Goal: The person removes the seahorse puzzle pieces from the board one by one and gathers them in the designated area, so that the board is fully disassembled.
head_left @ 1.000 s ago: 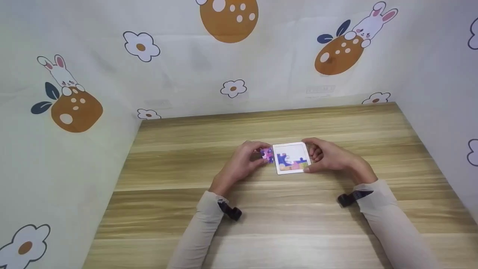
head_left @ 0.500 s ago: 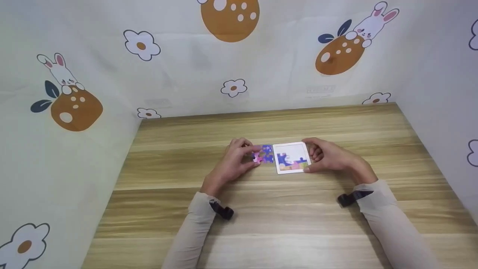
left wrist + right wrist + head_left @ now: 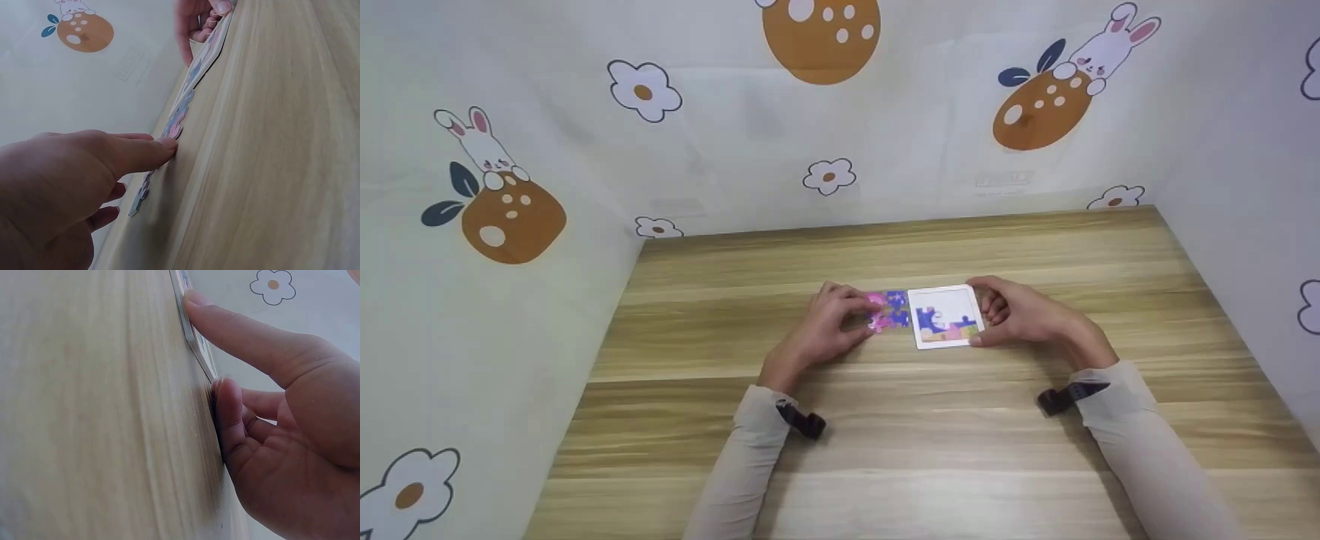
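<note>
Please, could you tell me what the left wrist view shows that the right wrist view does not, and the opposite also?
Only the left wrist view: the left hand, the loose puzzle pieces lying beside the board, and the rabbit printed on the wall.

Only the right wrist view: a printed flower.

Both: the right hand holding the puzzle board, the wooden table and the wall.

left hand [image 3: 826, 324], right hand [image 3: 1021, 313], forearms [image 3: 746, 465] angled inward
</note>
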{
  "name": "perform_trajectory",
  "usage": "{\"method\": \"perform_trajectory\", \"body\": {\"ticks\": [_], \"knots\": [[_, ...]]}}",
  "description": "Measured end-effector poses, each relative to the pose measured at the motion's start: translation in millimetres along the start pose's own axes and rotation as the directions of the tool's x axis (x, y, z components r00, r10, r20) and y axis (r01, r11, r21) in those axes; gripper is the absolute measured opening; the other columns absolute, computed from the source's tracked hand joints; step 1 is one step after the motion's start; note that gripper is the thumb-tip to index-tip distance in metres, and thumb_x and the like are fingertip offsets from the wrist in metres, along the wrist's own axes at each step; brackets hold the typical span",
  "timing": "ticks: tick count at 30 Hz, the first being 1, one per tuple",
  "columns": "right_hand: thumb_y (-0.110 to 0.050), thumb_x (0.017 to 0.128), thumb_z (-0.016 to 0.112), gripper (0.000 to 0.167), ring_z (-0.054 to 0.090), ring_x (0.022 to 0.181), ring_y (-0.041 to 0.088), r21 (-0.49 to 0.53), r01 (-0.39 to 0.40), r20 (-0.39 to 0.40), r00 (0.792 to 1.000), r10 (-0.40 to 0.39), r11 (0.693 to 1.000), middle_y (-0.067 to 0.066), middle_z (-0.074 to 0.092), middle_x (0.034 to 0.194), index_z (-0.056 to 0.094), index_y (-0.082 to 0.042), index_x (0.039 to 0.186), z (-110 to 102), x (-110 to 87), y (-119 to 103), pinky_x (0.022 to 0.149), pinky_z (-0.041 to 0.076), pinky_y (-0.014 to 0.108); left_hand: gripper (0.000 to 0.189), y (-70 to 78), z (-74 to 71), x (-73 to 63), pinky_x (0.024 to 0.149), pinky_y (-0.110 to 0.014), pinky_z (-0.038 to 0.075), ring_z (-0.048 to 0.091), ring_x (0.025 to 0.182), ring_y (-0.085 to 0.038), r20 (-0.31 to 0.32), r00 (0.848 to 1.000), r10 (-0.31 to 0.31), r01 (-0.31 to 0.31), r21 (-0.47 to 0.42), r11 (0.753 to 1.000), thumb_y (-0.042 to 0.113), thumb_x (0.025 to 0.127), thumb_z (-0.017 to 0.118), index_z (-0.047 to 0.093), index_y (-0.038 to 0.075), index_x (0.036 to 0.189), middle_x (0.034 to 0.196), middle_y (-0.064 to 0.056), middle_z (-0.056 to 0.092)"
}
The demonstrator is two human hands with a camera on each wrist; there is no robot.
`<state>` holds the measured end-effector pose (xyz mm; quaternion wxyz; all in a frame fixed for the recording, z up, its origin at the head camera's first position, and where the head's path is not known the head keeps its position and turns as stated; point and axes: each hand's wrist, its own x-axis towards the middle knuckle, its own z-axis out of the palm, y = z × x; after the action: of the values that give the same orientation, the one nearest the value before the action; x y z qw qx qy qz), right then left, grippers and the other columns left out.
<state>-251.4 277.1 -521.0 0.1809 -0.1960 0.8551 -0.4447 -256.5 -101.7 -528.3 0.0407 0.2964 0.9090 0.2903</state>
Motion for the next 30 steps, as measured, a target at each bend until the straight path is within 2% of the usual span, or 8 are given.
{"method": "perform_trajectory", "body": {"ticks": [6, 16, 22, 30], "knots": [[-0.014, 0.081, 0.097, 0.099, 0.056, 0.097, 0.021, -0.002, 0.006, -0.004, 1.000, -0.006, 1.000, 0.016, 0.058, 0.112, 0.040, 0.003, 0.161, 0.2, 0.2, 0.6, 0.084, 0.052, 0.019, 0.044, 3.1, 5.9, 1.4, 0.113, -0.050, 0.040, 0.050, 0.125, -0.027, -0.012, 1.000, -0.016, 0.017, 0.021, 1.000, 0.043, 0.097, 0.080, 0.077, 0.023, 0.136, 0.131, -0.006, 0.065], [-0.014, 0.081, 0.097, 0.101, 0.056, 0.100, 0.023, 0.005, -0.007, -0.005, 1.000, 0.007, 1.000, 0.016, 0.057, 0.113, 0.039, 0.002, 0.162, 0.0, -0.1, 1.1, 0.086, 0.052, 0.020, 0.035, 3.8, 8.2, 0.9, 0.112, -0.049, 0.041, 0.050, 0.120, -0.025, -0.022, 1.000, -0.009, 0.010, 0.031, 0.999, 0.039, 0.097, 0.082, 0.080, 0.023, 0.128, 0.128, -0.004, 0.067], [-0.013, 0.080, 0.097, 0.101, 0.056, 0.099, 0.022, 0.011, -0.003, -0.008, 1.000, 0.004, 1.000, 0.016, 0.058, 0.113, 0.040, 0.002, 0.162, 0.4, 1.4, 2.6, 0.086, 0.053, 0.019, 0.039, 9.3, 12.0, 2.9, 0.109, -0.047, 0.044, 0.053, 0.117, -0.026, -0.033, 0.999, 0.036, -0.036, 0.009, 0.999, 0.038, 0.097, 0.082, 0.078, 0.019, 0.130, 0.128, -0.006, 0.070], [-0.013, 0.080, 0.098, 0.099, 0.055, 0.096, 0.021, -0.012, 0.006, -0.015, 1.000, -0.006, 1.000, 0.014, 0.058, 0.110, 0.042, 0.001, 0.160, 0.7, 1.5, 2.8, 0.083, 0.052, 0.018, 0.039, 33.9, 25.0, 18.1, 0.118, -0.049, 0.044, 0.057, 0.130, -0.027, -0.010, 0.992, 0.127, -0.127, 0.015, 0.992, 0.034, 0.101, 0.077, 0.075, 0.016, 0.136, 0.140, -0.006, 0.072]]}}
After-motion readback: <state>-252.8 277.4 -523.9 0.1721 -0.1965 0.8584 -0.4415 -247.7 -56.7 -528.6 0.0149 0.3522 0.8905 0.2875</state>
